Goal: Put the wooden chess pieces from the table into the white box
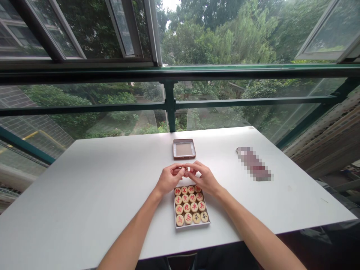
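Observation:
My left hand [169,178] and my right hand [204,177] meet above the table, fingertips closed together around a small round wooden xiangqi piece [185,170]. Most of that piece is hidden by the fingers, so its character cannot be read. Just below the hands lies a shallow white-edged box [192,226] filled with rows of xiangqi pieces [186,207]. Most carry red characters; two at the front right carry black ones. My right hand covers part of the box's far right corner.
Beyond the hands lies a brown-rimmed box lid [184,157], inside facing up. A blurred-out reddish item [254,164] rests on the right of the white table [107,195]. A green railing [170,103] and windows stand behind the table's far edge.

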A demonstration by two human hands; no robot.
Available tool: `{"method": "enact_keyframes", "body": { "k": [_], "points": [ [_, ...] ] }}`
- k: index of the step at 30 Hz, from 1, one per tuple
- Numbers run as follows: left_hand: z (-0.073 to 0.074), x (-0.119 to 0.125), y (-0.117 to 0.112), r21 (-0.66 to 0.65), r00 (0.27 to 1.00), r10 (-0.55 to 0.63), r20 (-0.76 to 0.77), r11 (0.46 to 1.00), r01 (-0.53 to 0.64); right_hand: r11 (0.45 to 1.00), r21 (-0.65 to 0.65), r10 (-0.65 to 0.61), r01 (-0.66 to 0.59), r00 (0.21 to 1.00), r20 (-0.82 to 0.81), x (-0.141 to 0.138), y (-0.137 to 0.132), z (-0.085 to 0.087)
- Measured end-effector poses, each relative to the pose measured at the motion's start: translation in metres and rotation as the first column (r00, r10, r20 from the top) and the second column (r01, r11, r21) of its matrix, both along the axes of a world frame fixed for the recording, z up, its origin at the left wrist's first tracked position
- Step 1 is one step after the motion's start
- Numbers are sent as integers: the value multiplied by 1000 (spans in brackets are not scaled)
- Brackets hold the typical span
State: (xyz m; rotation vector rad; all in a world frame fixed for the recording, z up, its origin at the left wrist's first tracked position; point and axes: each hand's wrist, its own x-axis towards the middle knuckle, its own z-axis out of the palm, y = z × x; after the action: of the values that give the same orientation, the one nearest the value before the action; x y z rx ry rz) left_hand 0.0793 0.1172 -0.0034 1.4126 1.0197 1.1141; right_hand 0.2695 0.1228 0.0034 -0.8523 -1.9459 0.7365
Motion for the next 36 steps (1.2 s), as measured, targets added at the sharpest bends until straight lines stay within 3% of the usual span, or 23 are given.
{"method": "enact_keyframes", "body": {
  "k": [12,24,36],
  "points": [
    [-1,-2,0,4,999,-37,6,999,37,1000,-5,3,-3,1000,-26,0,0,2],
    [5,1,-2,-4,1000,4,-15,1000,-4,1000,14,12,-12,1000,-6,-1,-2,0],
    [-2,-2,2,25,1000,-5,-22,1000,6,1000,-6,1,-1,1000,0,0,-1,2]
  ]
}}
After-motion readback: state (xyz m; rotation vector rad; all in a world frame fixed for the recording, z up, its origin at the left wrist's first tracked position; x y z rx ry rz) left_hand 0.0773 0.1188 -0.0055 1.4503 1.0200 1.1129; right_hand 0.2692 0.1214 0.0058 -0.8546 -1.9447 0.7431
